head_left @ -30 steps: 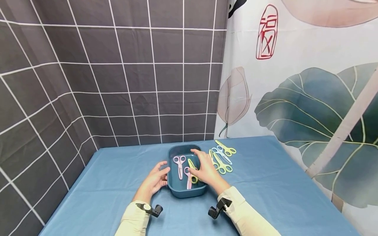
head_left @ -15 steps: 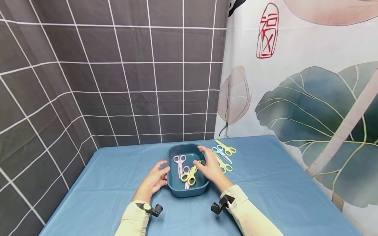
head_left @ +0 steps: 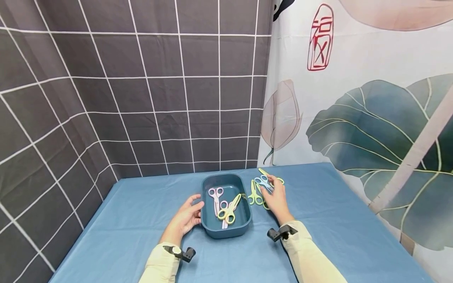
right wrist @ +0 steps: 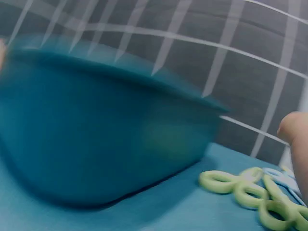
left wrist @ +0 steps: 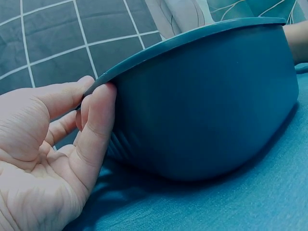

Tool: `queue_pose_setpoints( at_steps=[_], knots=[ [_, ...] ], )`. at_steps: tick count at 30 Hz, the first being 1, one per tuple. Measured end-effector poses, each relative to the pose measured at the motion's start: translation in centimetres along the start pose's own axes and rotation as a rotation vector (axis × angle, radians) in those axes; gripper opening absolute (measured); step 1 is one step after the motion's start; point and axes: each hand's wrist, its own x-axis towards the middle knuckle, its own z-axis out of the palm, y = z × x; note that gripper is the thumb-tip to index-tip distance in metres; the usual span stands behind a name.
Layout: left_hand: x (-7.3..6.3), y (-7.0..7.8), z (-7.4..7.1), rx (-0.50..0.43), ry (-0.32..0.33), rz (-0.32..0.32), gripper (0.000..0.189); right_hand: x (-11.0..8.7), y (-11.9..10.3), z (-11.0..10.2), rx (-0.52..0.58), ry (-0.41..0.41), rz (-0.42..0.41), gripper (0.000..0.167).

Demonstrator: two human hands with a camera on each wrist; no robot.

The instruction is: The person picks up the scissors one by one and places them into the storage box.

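Observation:
My left hand (head_left: 185, 218) holds the left rim of a dark blue plastic basin (head_left: 226, 234), thumb at the edge; in the left wrist view the fingertips (left wrist: 102, 96) meet the rim from outside. Inside the basin lie pink scissors (head_left: 216, 202) and yellow scissors (head_left: 231, 210), the latter crossing over a second pink pair (head_left: 224, 224). Right of the basin, my right hand (head_left: 277, 200) is over a group of scissors on the table, fingers extended. Light blue scissors (head_left: 262, 180) sit at its fingertips, partly hidden by them. Beside these are green scissors (head_left: 254, 196) and a yellow-green pair (head_left: 262, 171) behind.
A blue cloth covers the table (head_left: 141, 212). Behind it hang a dark grid-patterned curtain (head_left: 159, 94) and a white curtain (head_left: 354, 98) printed with leaves. Black camera mounts (head_left: 180, 253) are strapped at both wrists.
My right hand let go of the yellow scissors, which now lie across the pink pair in the basin, and moved right to the scissors on the table. The left hand stayed at the rim.

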Motion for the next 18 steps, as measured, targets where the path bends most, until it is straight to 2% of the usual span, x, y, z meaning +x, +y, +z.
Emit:
queue_pose_setpoints(
  at_steps=[5,8,14,18],
  knots=[
    [0.1,-0.1,-0.1,-0.020,-0.024,-0.001,0.049,0.7,2.4,-1.4,-0.094,-0.007,0.127,0.056],
    [0.0,-0.1,-0.2,-0.029,-0.030,0.001,0.050,1.4,3.2,-1.9,-0.126,-0.018,0.171,0.056],
    [-0.1,-0.2,0.1,-0.028,-0.026,0.006,0.047,2.8,4.6,-2.3,-0.170,-0.066,0.168,0.060],
    [-0.1,-0.1,-0.1,-0.034,-0.027,0.003,0.044,3.9,5.2,-1.8,-0.204,-0.104,0.188,0.065]
  ],
)
